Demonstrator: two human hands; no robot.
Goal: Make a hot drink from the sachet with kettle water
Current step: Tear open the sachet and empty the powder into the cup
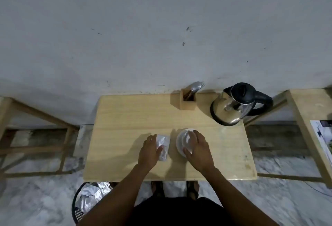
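My left hand point(150, 151), lower centre, lies on the sachet point(163, 146), fingers pinning it flat for pickup. My right hand point(197, 149) cups the white cup point(181, 142), steadying it. Kettle point(237, 103) waits upper right, within reach.

- Left half of table point(116, 118) bare wood from wall edge down to front edge; wide passage there.
- Left hand point(150, 152) lay on sachet point(163, 147); right hand point(198, 151) covered white cup point(183, 143). Only a narrow strip of bare wood showed between them.
- Utensil holder point(186, 101) stood at back edge, handles sticking up.
- Kettle point(235, 103) blocked back right corner, handle pointing right, off the table.
- Open lane between holder and kettle, narrow.
- Right front of table clear wood.
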